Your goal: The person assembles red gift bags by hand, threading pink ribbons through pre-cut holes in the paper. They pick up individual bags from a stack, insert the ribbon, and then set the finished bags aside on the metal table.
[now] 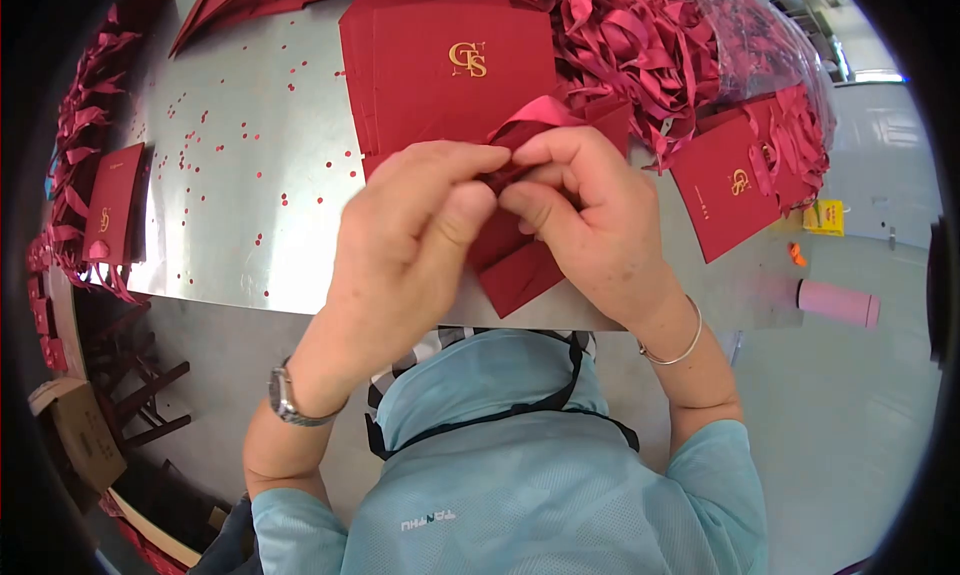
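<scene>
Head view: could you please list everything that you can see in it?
held bag: one, dark red, between both hands
ribbon: one, red, looped above the fingers
bag stack: one, red with gold logo, behind the hands
ribbon pile: one, red, top right
paper dots: many, red, scattered on the table
table: one, shiny grey
pink cylinder: one, on the floor, right
cardboard box: one, brown, lower left
left hand: one, pinching held bag, watch on wrist
right hand: one, pinching held bag, bangle on wrist
</scene>
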{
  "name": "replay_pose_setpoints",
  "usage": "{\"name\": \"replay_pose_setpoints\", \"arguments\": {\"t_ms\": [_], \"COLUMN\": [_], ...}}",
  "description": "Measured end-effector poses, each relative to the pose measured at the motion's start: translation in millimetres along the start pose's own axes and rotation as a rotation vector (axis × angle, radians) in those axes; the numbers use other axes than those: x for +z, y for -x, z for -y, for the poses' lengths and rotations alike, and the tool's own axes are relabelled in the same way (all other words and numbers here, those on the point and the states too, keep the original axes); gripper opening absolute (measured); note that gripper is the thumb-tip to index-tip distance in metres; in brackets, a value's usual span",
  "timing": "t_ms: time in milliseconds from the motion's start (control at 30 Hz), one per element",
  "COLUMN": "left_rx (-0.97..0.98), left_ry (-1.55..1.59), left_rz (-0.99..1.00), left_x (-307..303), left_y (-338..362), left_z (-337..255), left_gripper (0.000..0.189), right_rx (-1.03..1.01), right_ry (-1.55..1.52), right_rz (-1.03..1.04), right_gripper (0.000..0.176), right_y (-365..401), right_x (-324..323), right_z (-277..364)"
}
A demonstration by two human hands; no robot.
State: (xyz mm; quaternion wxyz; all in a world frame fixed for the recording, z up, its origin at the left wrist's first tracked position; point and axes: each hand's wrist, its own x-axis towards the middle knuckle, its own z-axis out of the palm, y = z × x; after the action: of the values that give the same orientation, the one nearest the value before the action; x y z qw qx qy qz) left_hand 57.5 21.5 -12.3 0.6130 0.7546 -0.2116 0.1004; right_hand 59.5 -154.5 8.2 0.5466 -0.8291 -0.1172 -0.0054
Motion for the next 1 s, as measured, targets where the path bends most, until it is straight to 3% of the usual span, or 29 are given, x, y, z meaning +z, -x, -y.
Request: {"name": "replay_pose_setpoints", "arguments": {"t_ms": [33, 67, 133, 200, 267, 300, 367, 500, 567, 667, 733, 800, 833, 867, 900, 1000], "left_rx": [-0.171, -0.168, -0.236, -0.235, -0.4, -0.399, -0.503, -0.444, 0.049, 0.217, 0.182, 0.152, 0.203, 0.251, 0.128, 0.086], "left_ry": [0.012, 0.009, 0.017, 0.027, -0.032, -0.035, -0.075, -0.128, -0.264, -0.545, -0.547, -0.542, -0.618, -0.691, -0.624, -0.705], "left_rz": [0.024, 0.026, 0.321, 0.328, 0.613, 0.613, 0.808, 0.803, 0.717, 0.599, 0.578, 0.563, 0.422, 0.278, 0.243, 0.201], "left_x": [-6.3, -13.2, -23.5, -24.0, -32.5, -35.5, -38.9, -36.2, -35.4, -29.5, -29.2, -32.2, -41.0, -50.0, -59.3, -61.6], "left_y": [-3.3, -9.5, -24.2, -34.0, -51.5, -59.6, -71.2, -70.1, -62.1, -50.0, -43.1, -40.9, -39.9, -39.5, -43.5, -29.7], "left_z": [-8.9, -12.2, -11.2, -12.9, -23.1, -24.4, -25.1, -24.1, -14.6, -16.6, -18.6, -14.0, -6.6, -0.3, -0.6, 7.9], "left_gripper": [0.017, 0.017, 0.02, 0.02, 0.016, 0.016, 0.011, 0.011, 0.015, 0.016, 0.015, 0.014, 0.014, 0.013, 0.009, 0.01], "right_rx": [-0.044, -0.087, -0.1, -0.151, -0.188, -0.223, -0.228, -0.256, -0.273, -0.174, -0.17, -0.178, -0.187, -0.184, -0.156, -0.166], "right_ry": [0.024, 0.049, 0.05, 0.113, 0.12, 0.13, 0.114, 0.155, 0.169, 0.202, 0.566, 0.639, 0.71, 0.711, 0.671, 0.631], "right_rz": [-0.008, -0.013, 0.004, 0.027, 0.023, 0.022, 0.025, 0.04, 0.051, 0.128, 0.227, 0.244, 0.265, 0.266, 0.274, 0.277], "right_gripper": [0.024, 0.024, 0.025, 0.025, 0.026, 0.026, 0.026, 0.026, 0.027, 0.028, 0.034, 0.035, 0.037, 0.037, 0.037, 0.037], "right_y": [1.6, 3.2, 3.7, 4.9, 8.0, 9.3, 9.9, 10.2, 11.5, 10.2, 6.6, 6.4, 7.1, 8.8, 10.2, 10.6], "right_x": [0.1, 0.1, -0.7, -0.7, -1.3, -1.6, -2.2, -3.3, -3.3, -5.1, -9.0, -11.0, -11.5, -13.2, -16.1, -17.9], "right_z": [-2.1, -4.4, -7.1, -7.2, -5.6, -4.9, -2.6, -1.8, -1.9, 5.8, 14.5, 19.5, 20.5, 17.5, 12.0, 15.0]}}
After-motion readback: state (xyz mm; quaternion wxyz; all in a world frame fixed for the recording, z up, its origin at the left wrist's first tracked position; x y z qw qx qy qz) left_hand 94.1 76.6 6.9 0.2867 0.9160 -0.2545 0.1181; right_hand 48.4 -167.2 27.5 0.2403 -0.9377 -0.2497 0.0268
